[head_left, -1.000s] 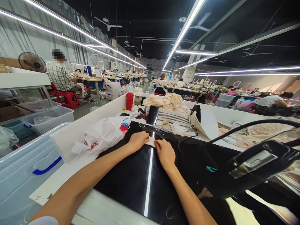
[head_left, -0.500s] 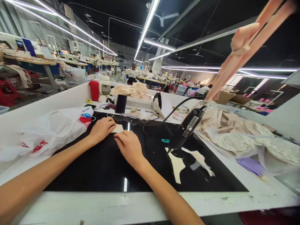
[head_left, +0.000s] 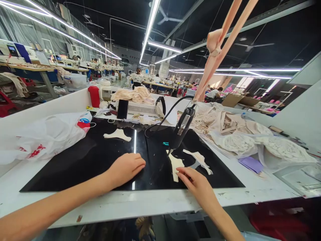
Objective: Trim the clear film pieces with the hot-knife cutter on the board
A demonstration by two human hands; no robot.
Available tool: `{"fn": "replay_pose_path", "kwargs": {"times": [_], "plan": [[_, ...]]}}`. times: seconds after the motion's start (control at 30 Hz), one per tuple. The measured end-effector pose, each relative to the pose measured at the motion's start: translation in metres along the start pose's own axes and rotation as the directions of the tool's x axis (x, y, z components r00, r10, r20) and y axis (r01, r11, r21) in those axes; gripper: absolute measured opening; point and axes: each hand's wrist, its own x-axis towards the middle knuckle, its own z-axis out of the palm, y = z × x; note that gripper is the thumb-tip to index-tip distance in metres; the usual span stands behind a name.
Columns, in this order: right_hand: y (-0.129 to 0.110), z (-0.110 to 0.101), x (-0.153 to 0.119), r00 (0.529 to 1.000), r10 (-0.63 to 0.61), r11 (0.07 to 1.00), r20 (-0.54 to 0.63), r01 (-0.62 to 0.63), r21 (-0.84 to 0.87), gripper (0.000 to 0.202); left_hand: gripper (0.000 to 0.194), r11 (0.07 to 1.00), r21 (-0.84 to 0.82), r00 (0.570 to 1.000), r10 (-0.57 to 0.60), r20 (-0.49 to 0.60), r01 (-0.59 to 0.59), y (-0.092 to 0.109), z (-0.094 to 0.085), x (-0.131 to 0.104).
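My right hand (head_left: 197,180) is at the right edge of a cream cut fabric piece (head_left: 176,165), its thumb and fingertips closing on that edge. The piece lies on the black board (head_left: 82,167), under the tip of a black corded hand tool (head_left: 182,127) that hangs from a pink fabric strap (head_left: 208,67). My left hand (head_left: 127,168) rests on the board left of the tool, fingers curled together, with nothing visible in them. A second cream piece (head_left: 117,134) lies flat farther back on the left. To the right is another pale piece (head_left: 199,160) with a grey part.
A small teal clip (head_left: 166,143) lies by the tool. White plastic bag (head_left: 50,134) at left; beige lace garments (head_left: 233,134) and a purple packet (head_left: 250,164) at right. Behind are a phone (head_left: 122,109), a red cup (head_left: 94,96) and stacked cream fabric (head_left: 135,95).
Both hands have left the back-left fabric piece, which now lies flat. My right hand has moved right to the piece under the tool; my left has drawn back toward me. The view has shifted.
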Motion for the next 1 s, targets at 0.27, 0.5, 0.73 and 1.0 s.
{"fn": "replay_pose_path", "kwargs": {"times": [0.27,0.5,0.73,1.0], "plan": [[0.015,0.020,0.004,0.997,-0.079,0.979,0.010,0.080,-0.186,0.038,0.017,0.988,0.051,0.985,0.140,0.100,-0.145,0.074,0.023,0.027],[0.018,0.015,0.005,0.994,-0.108,0.974,0.018,0.109,-0.200,0.033,0.022,0.995,0.094,0.985,0.018,0.171,-0.035,0.094,0.022,0.043],[0.020,0.014,0.002,0.992,-0.112,0.973,0.064,0.123,-0.198,0.028,0.024,0.992,0.114,0.984,0.030,0.175,-0.051,0.097,0.026,0.045],[0.014,0.007,0.005,0.995,-0.078,0.987,0.064,0.086,-0.135,0.028,0.025,0.988,0.144,0.988,0.031,0.153,-0.053,0.096,0.032,0.044]]}}
